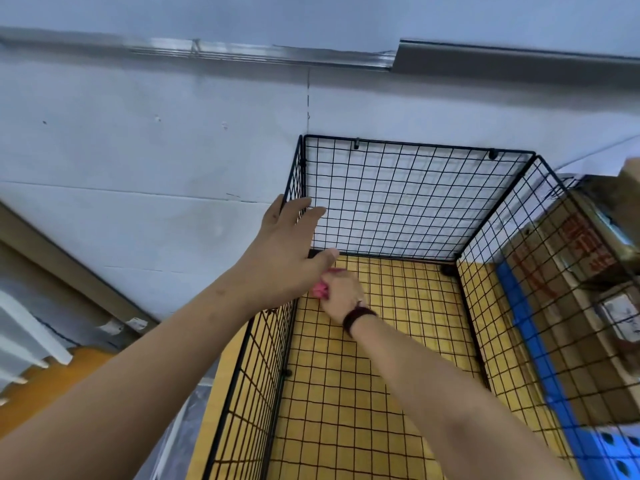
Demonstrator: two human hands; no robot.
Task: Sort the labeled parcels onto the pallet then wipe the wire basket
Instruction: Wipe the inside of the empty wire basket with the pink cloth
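Down inside the wire basket (415, 144), near its far left corner, my right hand (341, 294) is curled tight around a pink cloth (320, 289) and holds it against the inner face of the left panel, low and close to the floor mesh. My left hand (287, 251) rests on that panel's top rim with fingers fairly straight over the edge and the thumb pointing inward; it steadies rather than clamps. The basket holds no parcels. The cardboard parcels (568, 258) sit stacked on the blue pallet (519, 306) just beside the right panel, seen through the mesh, so I judge the sorting done and the wiping under way.

To do this step well, I would press the left palm against the rim so the light panel does not flex away from the cloth. I would drag the cloth along the wires in long strokes, not across them, since a bunched rag is likely to snag on the crossings. I would work one panel at a time, top to bottom, finishing with the floor mesh over the yellow surface (398, 323). The dark wristband (358, 317) could catch on the grid, so I would keep that wrist off the wires.
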